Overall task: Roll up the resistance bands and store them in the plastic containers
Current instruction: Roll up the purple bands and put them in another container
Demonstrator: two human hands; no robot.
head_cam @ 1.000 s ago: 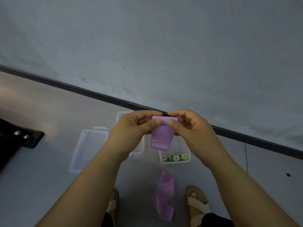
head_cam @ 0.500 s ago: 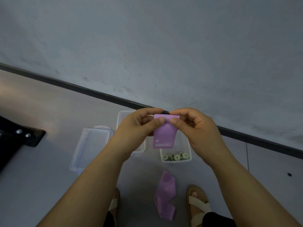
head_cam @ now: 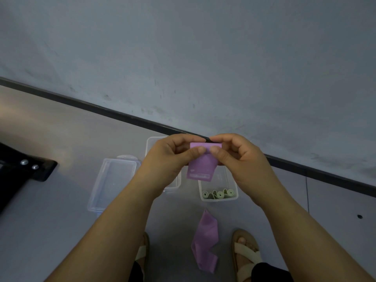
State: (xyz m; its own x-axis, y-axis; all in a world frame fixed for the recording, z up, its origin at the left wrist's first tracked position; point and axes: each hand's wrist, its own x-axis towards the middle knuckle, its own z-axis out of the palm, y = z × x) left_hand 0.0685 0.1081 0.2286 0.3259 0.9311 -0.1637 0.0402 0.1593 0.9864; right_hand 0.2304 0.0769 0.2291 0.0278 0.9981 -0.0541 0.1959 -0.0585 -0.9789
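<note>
A purple resistance band hangs in front of me, its top end partly rolled. My left hand and my right hand both pinch that rolled top edge between thumbs and fingers. A printed white label shows near the band's lower end. On the floor below stands a clear plastic container holding several rolled pale green bands. A second clear container is mostly hidden behind my left hand. Another purple band lies loose on the floor between my feet.
A clear lid lies on the grey floor to the left of the containers. A black object with metal bolts sits at the far left. A grey wall with a dark baseboard runs diagonally behind. My sandalled feet are below.
The hanging part of the purple band has become shorter as the top end is rolled between my fingers. Both hands stay close together at about the same place.
</note>
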